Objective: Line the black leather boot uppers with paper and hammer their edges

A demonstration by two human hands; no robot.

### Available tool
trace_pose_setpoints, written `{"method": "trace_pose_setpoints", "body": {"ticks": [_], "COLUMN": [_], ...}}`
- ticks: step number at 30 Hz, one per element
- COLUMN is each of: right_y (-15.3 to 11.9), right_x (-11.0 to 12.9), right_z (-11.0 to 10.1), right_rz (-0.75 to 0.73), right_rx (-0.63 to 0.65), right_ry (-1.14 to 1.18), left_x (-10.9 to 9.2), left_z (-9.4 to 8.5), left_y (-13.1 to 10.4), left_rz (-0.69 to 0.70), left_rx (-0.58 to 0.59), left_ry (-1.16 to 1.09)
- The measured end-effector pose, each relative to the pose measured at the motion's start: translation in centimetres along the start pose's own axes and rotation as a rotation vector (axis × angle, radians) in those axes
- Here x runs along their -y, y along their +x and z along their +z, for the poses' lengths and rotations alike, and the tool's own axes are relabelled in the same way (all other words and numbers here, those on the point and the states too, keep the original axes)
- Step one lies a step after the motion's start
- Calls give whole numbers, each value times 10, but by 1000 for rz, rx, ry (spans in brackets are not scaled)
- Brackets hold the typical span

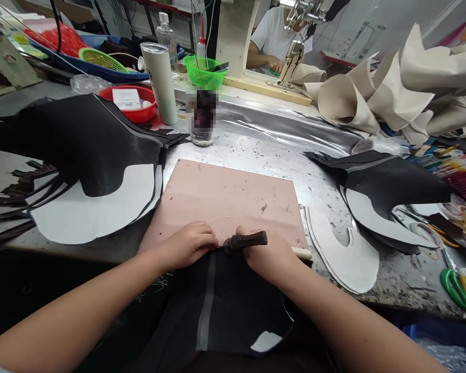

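Note:
A black leather piece [241, 305] with a grey tape strip hangs over the near edge of the table, its upper edge on a pinkish board [233, 199]. My left hand [194, 243] is closed, fingertips pinching that upper edge. Just right of it, my right hand [272, 256] grips a hammer; the dark hammer head [246, 241] sticks out beyond the thumb side and the pale handle end shows on the other side. The head is close to the leather edge; whether it touches cannot be seen. White backing shows at the leather's lower right.
Black pieces with white backing lie stacked at left [101, 140] and right [396, 181]. White curved pieces [345, 254] lie beside the board. Behind stand a tumbler [161, 83], a red bowl [145, 110] and a glass jar [202, 135]. Scissors [458, 290] lie far right. A person sits across.

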State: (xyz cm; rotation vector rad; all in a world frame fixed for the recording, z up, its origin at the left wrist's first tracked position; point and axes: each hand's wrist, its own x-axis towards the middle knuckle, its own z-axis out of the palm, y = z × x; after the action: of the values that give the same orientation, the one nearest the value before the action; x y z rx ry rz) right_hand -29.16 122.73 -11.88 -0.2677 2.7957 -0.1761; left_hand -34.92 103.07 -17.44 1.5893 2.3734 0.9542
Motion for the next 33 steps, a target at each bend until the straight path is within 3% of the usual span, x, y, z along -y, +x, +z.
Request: {"method": "trace_pose_setpoints", "body": {"ticks": [4, 11, 17, 21, 24, 26, 31, 33], "right_y": [-1, -1, -3, -1, 0, 1, 5, 5], "right_x": [1, 8, 8, 10, 14, 17, 21, 20], "right_z": [-3, 5, -5, -9, -12, -10, 0, -3], "right_rz": [40, 10, 43, -47, -42, -54, -96, -96], "right_rx": [-86, 4, -109, -3, -72, -68, -24, -30], "right_ry": [49, -33, -31, -110, -125, -103, -124, -120], "left_x": [-2, 2, -2, -7, -7, -6, 0, 0], "left_z": [6, 0, 3, 3, 3, 2, -5, -6], "left_y": [-4, -3, -9, -9, -10, -11, -16, -18], "left_rz": [85, -5, 85, 120, 140, 114, -140, -119], "left_rx": [-48, 21, -33, -15, -8, -31, -60, -46], "left_ry": [148, -5, 181, 243, 263, 239, 85, 50]}}
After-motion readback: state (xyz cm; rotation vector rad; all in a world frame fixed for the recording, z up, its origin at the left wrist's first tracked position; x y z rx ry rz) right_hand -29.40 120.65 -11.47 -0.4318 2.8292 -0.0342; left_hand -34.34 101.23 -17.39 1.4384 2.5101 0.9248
